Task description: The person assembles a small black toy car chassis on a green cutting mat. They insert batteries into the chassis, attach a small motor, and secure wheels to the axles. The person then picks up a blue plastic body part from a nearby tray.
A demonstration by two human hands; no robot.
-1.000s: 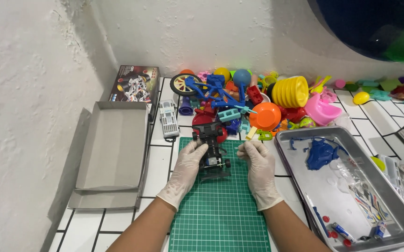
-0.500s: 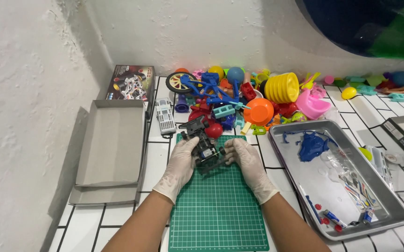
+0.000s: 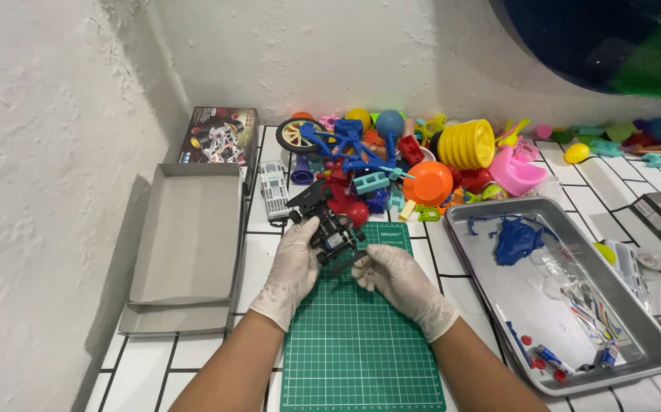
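Far to the left of the left hand, an empty grey cardboard tray point(image 3: 189, 240) is seen lying on the white tiled counter point(image 3: 258, 252), with a printed box point(image 3: 218, 136) behind it. The left hand point(image 3: 294, 263), gloved in white, is closed around the near left side of a small black toy car chassis point(image 3: 324, 221), which is held tilted above the far edge of the green cutting mat point(image 3: 357, 343). The chassis lies between the two hands, just beyond the fingertips of each. The right hand point(image 3: 401, 278), also gloved, is curled with its fingertips pinched at the chassis's near right corner; whether a separate small part is gripped there cannot be told. Just beyond the left hand, a white toy car body point(image 3: 273, 189) rests on the tiles. Behind both hands, a heap of coloured plastic toys point(image 3: 391, 156) is piled against the wall, including a yellow ribbed wheel point(image 3: 468, 143) and an orange disc point(image 3: 428, 183). To the right of the right hand, a metal tray point(image 3: 636, 320) is shown holding a blue plastic part point(image 3: 515, 240) and small loose pieces.
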